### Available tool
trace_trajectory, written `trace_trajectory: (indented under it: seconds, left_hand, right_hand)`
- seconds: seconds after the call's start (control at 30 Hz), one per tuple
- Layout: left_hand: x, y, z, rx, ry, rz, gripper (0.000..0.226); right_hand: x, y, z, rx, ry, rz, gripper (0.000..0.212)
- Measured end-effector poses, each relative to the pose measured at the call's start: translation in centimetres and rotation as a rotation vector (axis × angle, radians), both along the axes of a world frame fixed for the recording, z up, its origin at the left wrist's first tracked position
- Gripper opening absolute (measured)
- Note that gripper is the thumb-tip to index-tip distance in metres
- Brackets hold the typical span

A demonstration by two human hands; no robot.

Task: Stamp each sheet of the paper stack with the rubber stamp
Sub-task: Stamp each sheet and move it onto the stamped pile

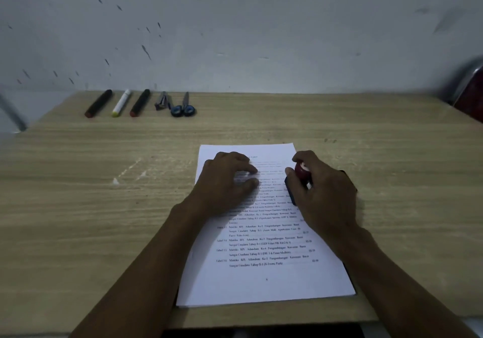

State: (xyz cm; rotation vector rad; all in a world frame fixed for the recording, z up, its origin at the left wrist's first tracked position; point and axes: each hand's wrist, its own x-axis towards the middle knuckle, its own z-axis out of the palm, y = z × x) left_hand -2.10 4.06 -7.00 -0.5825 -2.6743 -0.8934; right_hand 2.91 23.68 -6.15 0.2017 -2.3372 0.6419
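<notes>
**Stamp in your right hand, at the stack's right edge**

No containers here; everything lies loose on the desk [392, 134], pale wood-grain laminate with a few scuffs. The paper stack [264, 280] sits near the front edge: white sheets, the top one printed with rows of small black text, edges fairly square. Your left hand [227, 181] rests on its upper part, fingers relaxed, grasping nothing. Your right hand [324, 188] has its grip clenched round the rubber stamp [302, 171], a glossy dark-red rounded handle over a dark base. Along the back edge: three markers [120, 103], a small metal tool [162, 101], blue-handled scissors [183, 106].
</notes>
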Motion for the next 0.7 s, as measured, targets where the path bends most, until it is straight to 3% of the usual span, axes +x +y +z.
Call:
trace_trajectory:
  seconds: [0.7]
  left_hand:
    - [0.09,0.09,-0.14,0.012,0.017,-0.011,0.028]
  right_hand:
    - [-0.16,-0.6,0.27,0.174,-0.16,-0.146,0.021]
